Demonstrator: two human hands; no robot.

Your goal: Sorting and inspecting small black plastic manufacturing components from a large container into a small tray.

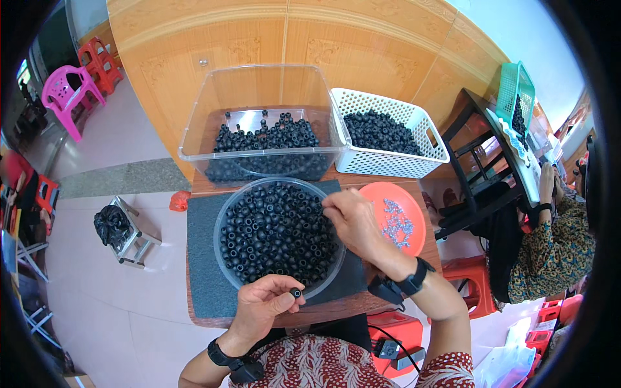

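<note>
My left hand (266, 301) is at the near rim of a round clear tub (218, 258). Its thumb and fingers pinch a small black bead-like part (295, 293) with a hole facing up. Many similar black parts (278, 226) fill the tub. Over the tub's right rim, my right hand (354, 223) has its fingertips pressed together; whatever they hold, if anything, is too small to make out. Just right of that hand lies an orange-red plate (414, 210) with small silvery pieces (396, 226) scattered on it.
Behind the tub stand a large clear bin (194, 139) and a white perforated basket (388, 165), both holding black parts. A dark mat (204, 258) lies under the tub on the wooden table (427, 191). To the right, another person (550, 258) sits by a black chair (475, 155).
</note>
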